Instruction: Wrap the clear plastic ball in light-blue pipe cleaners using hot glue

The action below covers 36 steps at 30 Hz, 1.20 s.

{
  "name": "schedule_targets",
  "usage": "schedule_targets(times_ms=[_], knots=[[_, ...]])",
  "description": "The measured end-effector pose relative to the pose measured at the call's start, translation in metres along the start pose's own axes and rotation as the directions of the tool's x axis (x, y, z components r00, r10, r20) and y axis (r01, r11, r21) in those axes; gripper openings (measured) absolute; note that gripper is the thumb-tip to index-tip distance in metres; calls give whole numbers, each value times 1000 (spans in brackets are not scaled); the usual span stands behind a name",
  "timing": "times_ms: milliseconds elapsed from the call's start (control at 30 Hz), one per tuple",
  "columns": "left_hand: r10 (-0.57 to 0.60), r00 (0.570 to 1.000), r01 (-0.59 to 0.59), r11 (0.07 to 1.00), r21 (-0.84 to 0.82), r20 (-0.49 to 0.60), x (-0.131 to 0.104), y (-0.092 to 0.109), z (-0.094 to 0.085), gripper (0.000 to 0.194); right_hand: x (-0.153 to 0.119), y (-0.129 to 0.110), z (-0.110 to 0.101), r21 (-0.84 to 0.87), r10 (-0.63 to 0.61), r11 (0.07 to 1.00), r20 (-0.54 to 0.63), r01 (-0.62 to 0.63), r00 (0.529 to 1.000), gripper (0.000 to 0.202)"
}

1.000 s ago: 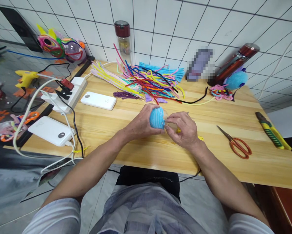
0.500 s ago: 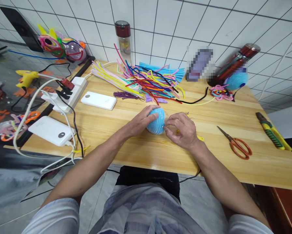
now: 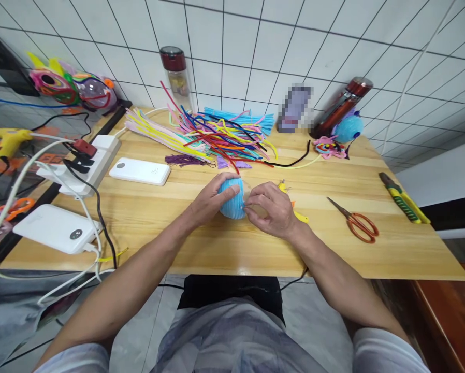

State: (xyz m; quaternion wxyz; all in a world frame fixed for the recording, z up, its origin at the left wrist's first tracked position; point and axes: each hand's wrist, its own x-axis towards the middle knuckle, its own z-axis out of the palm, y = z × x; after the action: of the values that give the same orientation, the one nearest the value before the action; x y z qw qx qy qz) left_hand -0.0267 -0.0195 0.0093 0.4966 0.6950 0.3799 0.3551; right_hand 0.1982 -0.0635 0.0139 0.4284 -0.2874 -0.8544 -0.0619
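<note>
A round ball wrapped in light blue pipe cleaner (image 3: 232, 201) is at the middle of the wooden table. My left hand (image 3: 211, 201) grips it from the left, thumb across its top. At the ball's right side my right hand (image 3: 271, 208) is pinched, its fingertips against the blue surface; what they hold is too small to make out. Just right of that hand lie yellow pieces (image 3: 301, 216), partly hidden by it. Behind the ball is a heap of coloured pipe cleaners (image 3: 224, 134).
Red-handled scissors (image 3: 362, 227) and green-yellow pliers (image 3: 405, 202) lie at the right. White power banks (image 3: 139, 171), a power strip (image 3: 96, 163) and cables are at the left, near a yellow glue gun (image 3: 9, 142). Bottles (image 3: 176, 72) stand along the tiled wall.
The view has turned, so the table's objects appear further left. Both hands remain at the blue ball, with the right still pinched at its side.
</note>
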Motion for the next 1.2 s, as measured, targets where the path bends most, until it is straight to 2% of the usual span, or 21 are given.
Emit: schedule_targets(times_ms=[133,367,533,700,933,1200], knots=[[-47,999,46,997,-68,-22,3,-3,0,53,-1,-1,0,28,-7,1000,30,6,1000,13],[-83,996,78,992,-99,-45,1,-2,2,63,0,-1,-1,44,-50,998,23,49,999,15],[-37,999,32,991,-133,-39,1,1,3,62,1,-1,-1,35,-42,999,19,42,999,16],[-68,998,65,986,-155,-16,3,0,2,54,0,-1,-1,21,-26,999,40,25,999,12],[-67,997,51,961,-273,-50,5,-5,3,59,3,0,-3,51,-46,998,28,44,999,13],[-77,997,70,974,-213,-25,8,-7,4,54,2,0,-2,40,-40,998,41,38,998,13]])
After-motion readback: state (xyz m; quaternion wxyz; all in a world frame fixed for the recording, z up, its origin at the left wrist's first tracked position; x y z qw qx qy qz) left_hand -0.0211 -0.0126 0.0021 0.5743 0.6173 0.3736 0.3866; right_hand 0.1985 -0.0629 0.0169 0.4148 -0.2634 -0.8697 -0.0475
